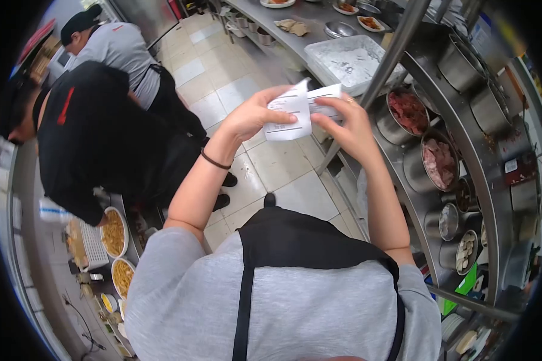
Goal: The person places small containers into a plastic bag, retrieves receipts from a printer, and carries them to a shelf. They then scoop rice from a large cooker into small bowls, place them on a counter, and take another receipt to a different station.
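Observation:
My left hand (250,115) pinches a white printed receipt (293,103) between thumb and fingers, in front of my chest over the tiled floor. My right hand (350,127) is closed on a second receipt (328,93), just to the right of the first and partly behind it. The two papers overlap at the middle. Lines of print show on both, too small to read. Some fingertips of each hand are hidden behind the paper.
At right, a steel shelf holds metal containers of raw meat (408,114). A white-dusted tray (349,60) lies on the counter ahead. Two people in dark aprons, one nearer (96,132), bend at the left counter, near bowls of noodle-like food (113,231).

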